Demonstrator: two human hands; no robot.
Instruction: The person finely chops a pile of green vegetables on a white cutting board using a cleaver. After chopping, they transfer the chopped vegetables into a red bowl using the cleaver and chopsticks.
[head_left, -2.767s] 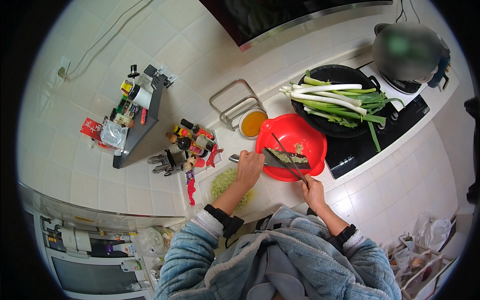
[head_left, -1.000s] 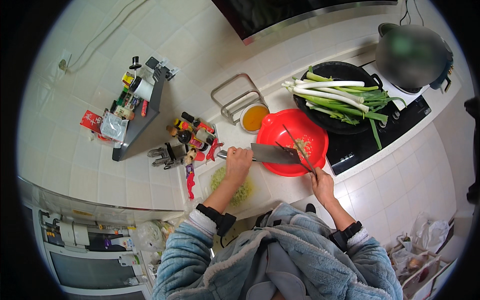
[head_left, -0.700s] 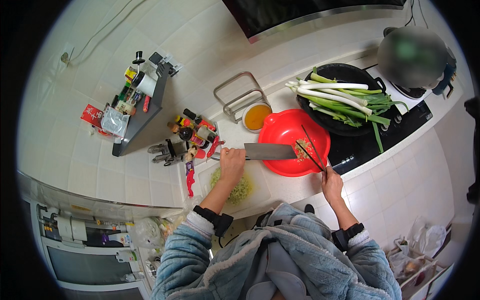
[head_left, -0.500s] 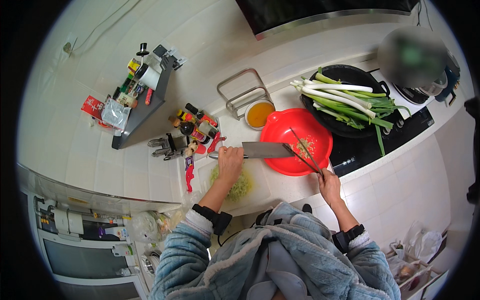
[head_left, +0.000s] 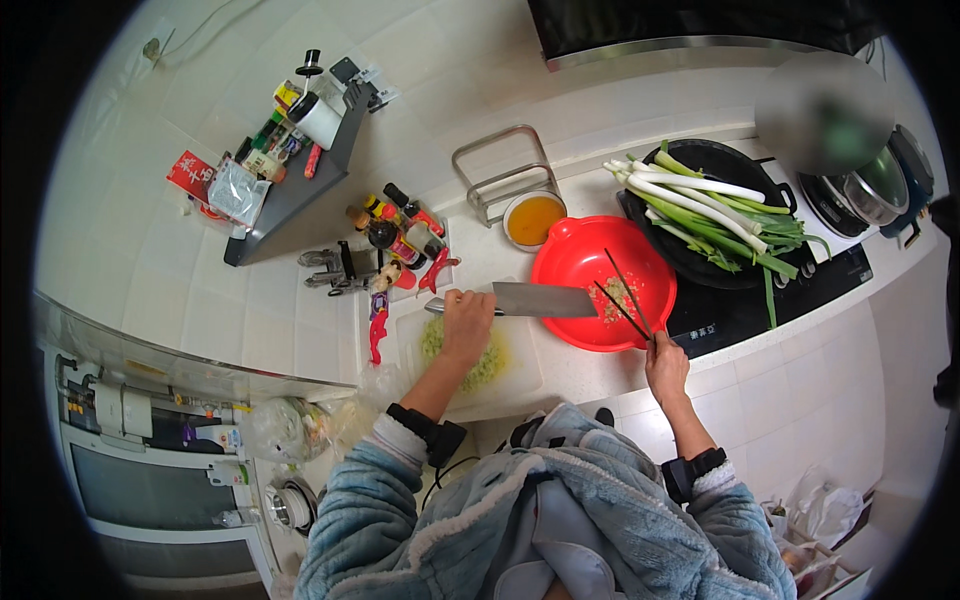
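Observation:
My left hand [head_left: 467, 325] is closed round the handle of a cleaver [head_left: 545, 299], whose wide blade reaches over the left side of a red plastic bowl [head_left: 560, 262]. In my right hand [head_left: 664, 366] is a pair of dark chopsticks [head_left: 627, 285], their tips spread apart above the bowl. Pale minced bits [head_left: 622, 303] lie in the bowl's bottom, partly behind the blade and chopsticks. Under my left forearm, a heap of chopped pale-green vegetable [head_left: 490, 362] rests on a whitish cutting board [head_left: 523, 372].
Behind the bowl stand a small bowl of orange-yellow liquid [head_left: 535, 219] and a metal rack [head_left: 500, 165]. Long green onions [head_left: 705, 205] lie across a black wok [head_left: 690, 262] on the cooktop [head_left: 840, 277]. Seasoning bottles [head_left: 395, 235] and a grey wall shelf [head_left: 330, 185] are at left.
The whole view has shifted slightly. The chopsticks now point more to the left of upright, with their tips spread, and the cleaver stays over the bowl's left side.

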